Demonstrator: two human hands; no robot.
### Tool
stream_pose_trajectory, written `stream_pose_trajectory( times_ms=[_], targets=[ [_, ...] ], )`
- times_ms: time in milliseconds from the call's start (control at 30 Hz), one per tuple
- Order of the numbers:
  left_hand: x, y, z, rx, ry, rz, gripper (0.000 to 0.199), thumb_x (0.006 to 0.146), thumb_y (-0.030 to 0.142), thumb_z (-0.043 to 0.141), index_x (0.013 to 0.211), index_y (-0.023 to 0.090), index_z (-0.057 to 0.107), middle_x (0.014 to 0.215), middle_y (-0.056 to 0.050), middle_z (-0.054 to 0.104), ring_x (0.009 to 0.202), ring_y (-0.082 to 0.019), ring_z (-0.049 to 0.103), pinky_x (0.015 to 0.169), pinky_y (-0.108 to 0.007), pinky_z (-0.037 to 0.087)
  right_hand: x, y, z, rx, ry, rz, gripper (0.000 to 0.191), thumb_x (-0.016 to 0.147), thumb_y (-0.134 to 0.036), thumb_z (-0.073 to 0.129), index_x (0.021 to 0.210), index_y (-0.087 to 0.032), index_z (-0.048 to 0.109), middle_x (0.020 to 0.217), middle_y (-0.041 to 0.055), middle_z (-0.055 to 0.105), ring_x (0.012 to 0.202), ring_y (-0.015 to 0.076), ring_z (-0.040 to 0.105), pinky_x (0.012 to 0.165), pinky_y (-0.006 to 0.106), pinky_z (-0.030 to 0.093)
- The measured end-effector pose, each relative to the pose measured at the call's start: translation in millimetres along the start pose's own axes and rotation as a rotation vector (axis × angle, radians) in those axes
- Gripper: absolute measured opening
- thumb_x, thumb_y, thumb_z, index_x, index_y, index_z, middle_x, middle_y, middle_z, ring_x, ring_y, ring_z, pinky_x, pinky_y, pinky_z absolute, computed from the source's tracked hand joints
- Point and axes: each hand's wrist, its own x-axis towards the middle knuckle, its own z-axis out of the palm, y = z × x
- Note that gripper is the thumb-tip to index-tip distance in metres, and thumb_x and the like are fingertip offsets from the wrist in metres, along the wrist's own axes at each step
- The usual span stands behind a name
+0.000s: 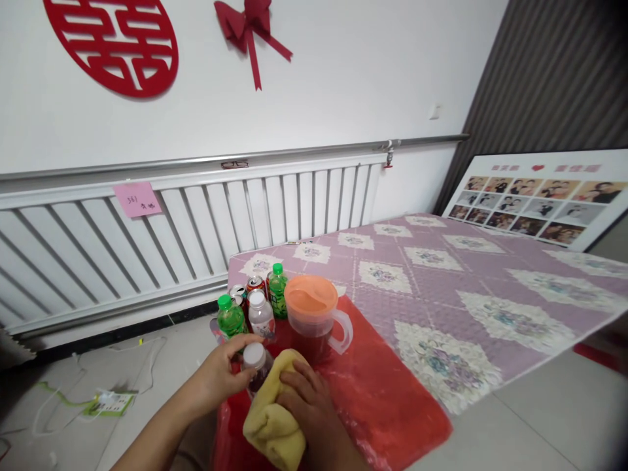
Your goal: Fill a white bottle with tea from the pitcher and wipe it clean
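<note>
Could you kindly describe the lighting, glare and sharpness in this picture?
Head view: glare streaks the red plastic sheet; the upper right corner falls dark; the photo board is too soft for its lettering to be read. Same head view: the yellow cloth looks clear enough, the wall fairly evenly lit.

Illumination was diffuse and moderate. The white wall (353, 85) registered brightest, with faint, soft shadows beside the red bow (251, 29). Glare streaked the red plastic sheet (377, 392) near my right hand (309, 399), which was more shaded than my left hand (228, 373). Wide-angle distortion slanted the radiator (275, 209) slats at left. The right-hand corners darkened; fine floor detail was soft.
</note>
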Motion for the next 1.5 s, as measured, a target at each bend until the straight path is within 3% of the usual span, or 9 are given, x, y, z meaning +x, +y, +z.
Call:
stream_pose_trajectory(
  times_ms=[167,333,500,600,867,1000,1100,1267,1500],
  targets=[
    [1.5,4.8,-6.5,-0.012,-0.111,-0.005,0.051,0.067,0.013,0.057,0.116,0.021,0.066,0.120,-0.006,0.070,0.111,-0.025,0.063,0.097,-0.036,0.048,-10.4,3.7,0.9,-0.042,-0.085,0.059,0.016,0.085,-0.021,0.071,0.095,-0.034,0.068,0.113,-0.0051,0.074,0.121,0.0235,0.058,0.105,0.043,0.042],
    [1.1,0.8,-8.1,0.008,-0.166,0.023,0.050,0.074,0.017,0.058,0.124,0.022,0.062,0.127,-0.007,0.066,0.118,-0.025,0.059,0.103,-0.039,0.045,-13.9,11.0,-10.5,-0.035,0.108,-0.015,0.022,0.083,-0.021,0.072,0.101,-0.028,0.065,0.117,0.0025,0.070,0.123,0.0261,0.055,0.106,0.046,0.042],
    [-3.7,-11.2,3.2,0.040,0.012,0.032,0.056,0.072,0.020,0.065,0.128,0.022,0.058,0.132,-0.009,0.062,0.122,-0.027,0.056,0.104,-0.040,0.044,-6.3,12.9,-14.4,-0.003,0.446,-0.088,0.020,0.089,-0.032,0.065,0.107,-0.025,0.061,0.128,0.0088,0.061,0.128,0.0255,0.052,0.106,0.043,0.047],
    [-4.0,-19.0,15.4,0.006,0.137,-0.049,0.049,0.074,0.028,0.069,0.121,0.020,0.059,0.113,-0.009,0.070,0.100,-0.026,0.066,0.086,-0.036,0.054,2.0,11.1,-5.0,-0.039,0.518,-0.163,0.020,0.089,-0.038,0.064,0.106,-0.027,0.062,0.125,0.0077,0.064,0.122,0.0231,0.058,0.100,0.036,0.053],
    [5.7,-25.5,21.5,0.023,0.103,0.029,0.033,0.072,0.024,0.067,0.105,0.020,0.068,0.102,-0.007,0.074,0.092,-0.023,0.069,0.083,-0.031,0.056,1.9,19.3,29.0,-0.165,0.376,-0.031,0.012,0.084,-0.040,0.072,0.096,-0.039,0.070,0.113,-0.0056,0.076,0.114,0.0264,0.067,0.096,0.044,0.055],
    [7.1,-9.4,11.0,0.033,0.037,0.033,0.040,0.066,0.021,0.064,0.105,0.020,0.071,0.105,-0.007,0.075,0.097,-0.025,0.069,0.088,-0.034,0.056,-7.8,33.8,34.8,-0.198,0.296,-0.149,0.012,0.084,-0.043,0.071,0.095,-0.038,0.069,0.111,-0.0057,0.076,0.110,0.0255,0.068,0.088,0.040,0.058],
    [8.5,4.4,2.8,0.032,-0.039,0.007,0.046,0.065,0.020,0.062,0.110,0.020,0.071,0.115,-0.009,0.073,0.108,-0.028,0.067,0.098,-0.038,0.052,-9.6,33.4,28.8,-0.194,0.206,-0.184,0.010,0.085,-0.041,0.069,0.092,-0.034,0.067,0.105,-0.0045,0.077,0.106,0.0261,0.069,0.083,0.040,0.058],
    [9.4,16.7,-5.8,-0.016,-0.185,-0.064,0.054,0.065,0.015,0.059,0.118,0.020,0.067,0.129,-0.009,0.067,0.120,-0.027,0.060,0.107,-0.039,0.044,-4.0,19.2,-5.3,-0.046,0.004,-0.038,0.013,0.083,-0.031,0.073,0.094,-0.030,0.065,0.106,-0.0026,0.074,0.114,0.0262,0.063,0.100,0.045,0.050],
    [-0.1,4.2,3.7,-0.052,0.030,-0.055,0.055,0.070,0.028,0.068,0.124,0.019,0.060,0.127,-0.011,0.065,0.116,-0.028,0.060,0.097,-0.040,0.049,0.9,19.5,-22.8,0.328,0.463,0.044,0.027,0.095,-0.030,0.057,0.122,-0.031,0.054,0.134,0.0070,0.053,0.127,0.0195,0.053,0.104,0.033,0.050]
  ],
)
